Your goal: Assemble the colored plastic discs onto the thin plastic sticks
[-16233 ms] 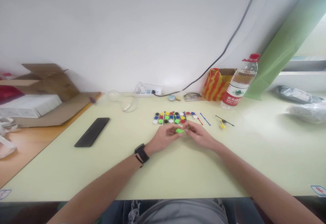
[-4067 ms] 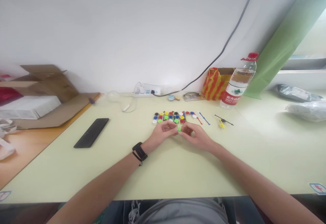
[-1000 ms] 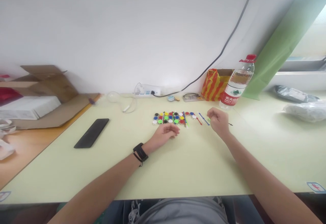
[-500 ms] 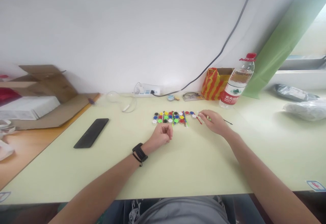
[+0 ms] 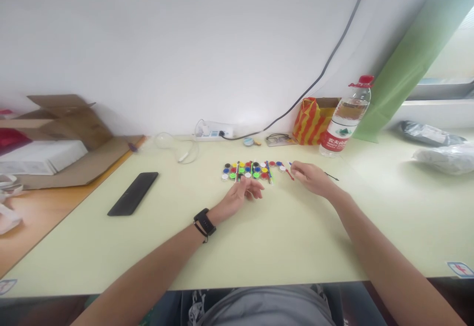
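Several small coloured discs lie in rows on the pale green table, with thin coloured sticks among them. My left hand, with a black watch on its wrist, rests just in front of the discs, fingers spread and holding nothing. To the right, my right hand lies on the table. Its fingertips are pinched together at the loose red and blue sticks beside the discs. What the pinch holds is too small to make out. A black stick shows behind that hand.
A black phone lies at the left. Along the wall stand a power strip, glasses, a striped bag and a water bottle. Cardboard boxes sit far left, plastic bags far right.
My left hand has opened from a loose fist and spread its fingers. My right hand has drawn in leftwards, from beside the black stick to the loose sticks by the discs.
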The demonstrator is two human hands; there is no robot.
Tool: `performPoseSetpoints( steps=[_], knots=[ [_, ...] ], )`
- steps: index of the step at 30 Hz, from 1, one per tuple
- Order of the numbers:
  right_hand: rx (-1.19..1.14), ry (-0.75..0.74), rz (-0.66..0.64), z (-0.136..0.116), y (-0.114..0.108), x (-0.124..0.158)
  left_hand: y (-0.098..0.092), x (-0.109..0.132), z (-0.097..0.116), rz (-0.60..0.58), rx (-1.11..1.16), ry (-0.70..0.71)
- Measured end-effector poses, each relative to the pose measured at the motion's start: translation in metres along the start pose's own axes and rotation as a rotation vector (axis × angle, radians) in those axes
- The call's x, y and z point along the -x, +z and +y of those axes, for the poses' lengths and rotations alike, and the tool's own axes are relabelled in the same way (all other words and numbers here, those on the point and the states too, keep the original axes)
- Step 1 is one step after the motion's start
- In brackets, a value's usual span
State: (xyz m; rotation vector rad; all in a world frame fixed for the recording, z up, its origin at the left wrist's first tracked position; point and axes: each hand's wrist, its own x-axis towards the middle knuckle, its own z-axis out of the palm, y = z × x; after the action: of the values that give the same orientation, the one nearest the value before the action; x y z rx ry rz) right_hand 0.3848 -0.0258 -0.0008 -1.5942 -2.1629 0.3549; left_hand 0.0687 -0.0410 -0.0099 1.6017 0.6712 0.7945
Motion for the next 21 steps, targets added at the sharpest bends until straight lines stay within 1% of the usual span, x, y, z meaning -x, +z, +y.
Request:
performPoseSetpoints(
  steps=[2,3,6,8,11,14,19,21],
  knots=[
    [0.09,0.08,0.108,0.003,0.006,-0.003,-0.002,0.0,-0.001,-0.064,-0.031,0.052],
    [0.125,0.09,0.15,0.005,0.009,-0.004,-0.003,0.0,-0.001,-0.084,-0.041,0.072],
    [0.211,0.051,0.197,0.014,0.019,-0.006,-0.005,-0.002,-0.003,-0.097,-0.054,0.074],
    [0.274,0.017,0.183,0.019,0.024,-0.007,-0.006,-0.003,-0.006,-0.101,-0.053,0.065],
    [0.337,-0.009,0.137,0.023,0.029,-0.008,-0.007,-0.002,-0.01,-0.12,-0.05,0.088],
    [0.302,0.001,0.119,0.023,0.031,-0.01,-0.007,-0.002,-0.01,-0.122,-0.039,0.094],
    [0.202,0.004,0.111,0.021,0.031,-0.01,-0.003,-0.004,-0.006,-0.03,-0.027,-0.008],
    [0.185,-0.013,0.101,0.021,0.029,-0.01,-0.001,-0.005,-0.004,-0.013,-0.027,-0.026]
  ],
)
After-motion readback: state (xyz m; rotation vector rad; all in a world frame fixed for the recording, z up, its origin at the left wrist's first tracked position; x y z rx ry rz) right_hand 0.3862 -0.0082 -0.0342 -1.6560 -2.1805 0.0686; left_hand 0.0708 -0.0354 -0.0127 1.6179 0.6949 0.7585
